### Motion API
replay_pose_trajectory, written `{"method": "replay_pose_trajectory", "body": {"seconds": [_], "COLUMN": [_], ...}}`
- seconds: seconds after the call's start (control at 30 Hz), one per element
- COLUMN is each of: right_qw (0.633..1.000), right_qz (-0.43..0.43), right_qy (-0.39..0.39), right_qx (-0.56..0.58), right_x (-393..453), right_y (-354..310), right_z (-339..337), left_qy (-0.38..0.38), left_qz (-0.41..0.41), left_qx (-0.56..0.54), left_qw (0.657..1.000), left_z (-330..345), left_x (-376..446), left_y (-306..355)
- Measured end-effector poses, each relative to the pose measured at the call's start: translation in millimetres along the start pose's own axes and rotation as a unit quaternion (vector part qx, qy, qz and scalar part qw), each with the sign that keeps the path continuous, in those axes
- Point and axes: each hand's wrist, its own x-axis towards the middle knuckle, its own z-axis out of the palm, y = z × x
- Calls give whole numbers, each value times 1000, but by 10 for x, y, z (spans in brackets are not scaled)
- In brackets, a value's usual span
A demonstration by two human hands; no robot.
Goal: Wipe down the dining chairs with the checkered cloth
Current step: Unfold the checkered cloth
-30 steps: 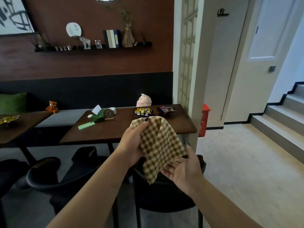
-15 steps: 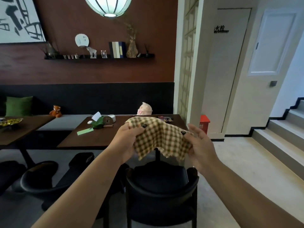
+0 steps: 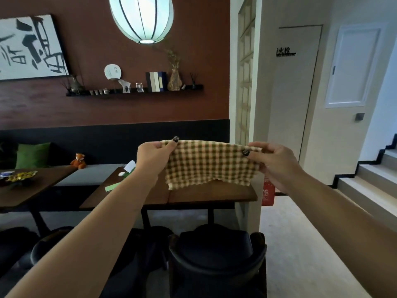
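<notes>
right now the green-and-cream checkered cloth (image 3: 209,164) is stretched flat in the air above the dark wooden bench (image 3: 211,193), well above the black curved-back dining chair (image 3: 217,258). wiping looks not yet begun; next it likely needs folding or bunching and lowering to the chair. left hand (image 3: 151,155) and right hand (image 3: 276,163), held apart, each pinch a top corner.

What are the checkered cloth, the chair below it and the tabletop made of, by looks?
Checkered cloth: woven fabric, matte, ragged lower edge; it hangs limp between left hand and right hand.
Chair: dark, soft sheen, padded look; probably leather or vinyl.
Table: brown, grain and plank seam; wood or veneer, satin finish.
</notes>
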Motion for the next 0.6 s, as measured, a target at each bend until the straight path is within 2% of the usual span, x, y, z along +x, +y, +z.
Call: {"method": "replay_pose_trajectory", "body": {"seconds": [0.1,0.2,0.3,0.43,0.53,0.6], "right_qw": [999,992,966,916,888,879], "right_qz": [-23,-59,-119,-188,-217,-223], "right_qy": [-7,41,93,101,104,103], "right_qx": [-39,-103,-210,-341,-392,-409], "right_x": [27,71,117,149,152,144], "right_y": [-150,-242,-323,-452,-550,-586], "right_z": [62,108,118,95,82,71], "left_qy": [38,21,17,0,-38,-58], "left_qz": [45,71,105,145,98,63], "left_qx": [48,41,14,-29,-141,-177], "left_qw": [997,996,994,989,984,980], "left_z": [-24,-50,-76,-113,-143,-159], "left_x": [87,106,74,2,-50,-90], "left_y": [52,107,127,147,148,114]}}
